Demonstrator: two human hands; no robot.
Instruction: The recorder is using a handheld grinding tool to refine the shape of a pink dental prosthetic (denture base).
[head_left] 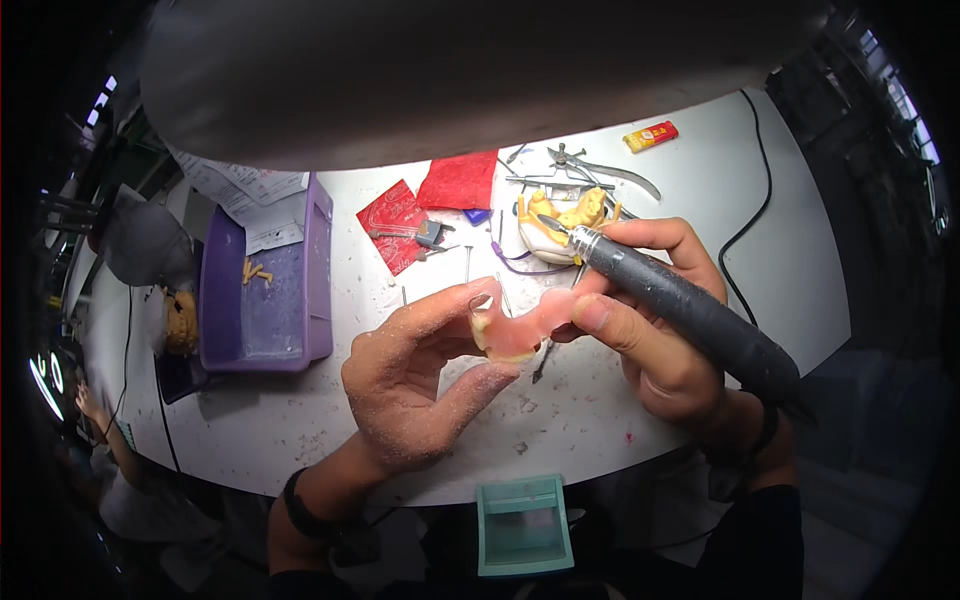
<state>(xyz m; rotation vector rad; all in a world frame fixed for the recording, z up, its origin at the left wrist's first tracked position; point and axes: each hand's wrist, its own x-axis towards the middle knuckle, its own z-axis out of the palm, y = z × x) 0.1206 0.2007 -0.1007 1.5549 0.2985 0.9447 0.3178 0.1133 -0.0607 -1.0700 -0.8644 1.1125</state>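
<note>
Over the middle of the table, a pink denture base with pale yellowish ends is held between my two hands. My left hand, dusted with pale powder, pinches its left end between thumb and fingers. The thumb and a finger of my right hand grip its right end. That same hand also carries a dark rotary handpiece, lying across the fingers, its pointed metal bur aimed up and left, apart from the denture. Just beyond the bur sits a yellow and white dental cast.
Left stands a purple bin with papers and small yellow pieces. Red sheets, pliers and a red-yellow packet lie farther back. A grey lamp hood hangs overhead. A teal tray sits at the near edge; a black cable runs right.
</note>
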